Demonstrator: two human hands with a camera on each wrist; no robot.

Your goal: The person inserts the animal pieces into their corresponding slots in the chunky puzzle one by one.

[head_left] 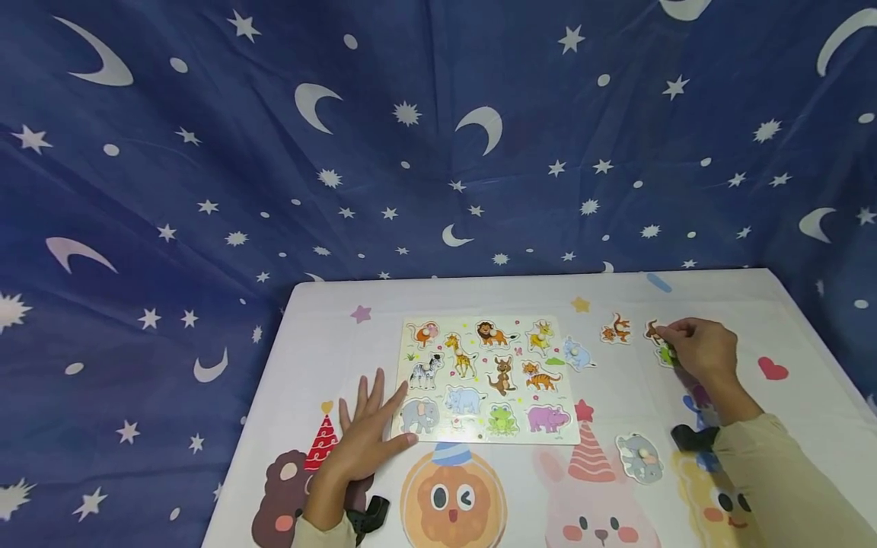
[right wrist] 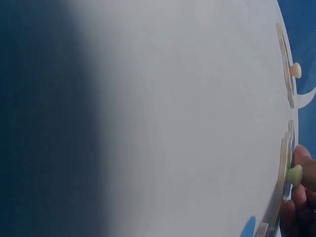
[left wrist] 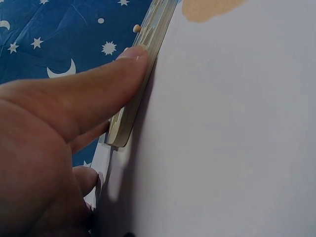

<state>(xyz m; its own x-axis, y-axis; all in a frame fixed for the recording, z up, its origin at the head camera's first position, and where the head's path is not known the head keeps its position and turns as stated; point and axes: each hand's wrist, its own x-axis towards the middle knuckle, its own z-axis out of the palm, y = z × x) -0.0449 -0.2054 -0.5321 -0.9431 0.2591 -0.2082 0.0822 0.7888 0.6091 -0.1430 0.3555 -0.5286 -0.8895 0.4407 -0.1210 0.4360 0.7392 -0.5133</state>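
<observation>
My left hand lay flat on the tabletop, fingers spread and straight, with the thumb pressed against the lower left edge of the animal puzzle board; its grip held nothing and only steadied the board. In the left wrist view the thumb sat right on the board's side, so the contact was firm.

My right hand was well to the right of the board, fingers curled down over a green puzzle piece that lay on the tabletop just below a brown piece and near an orange monkey piece. In the right wrist view my fingertips were closed about the green peg of that piece, so I took the grip as pinched on the knob, with the piece apparently flat on the surface.

I judged the risk to be in the lift. The peg was small, and a pinch taken off-centre could let the piece swing or slip. The brown piece lay so close that my knuckles could nudge it. A grey loose piece sat under my forearm's path, and my sleeve could sweep it. If my left thumb eased off, the board could slide.
</observation>
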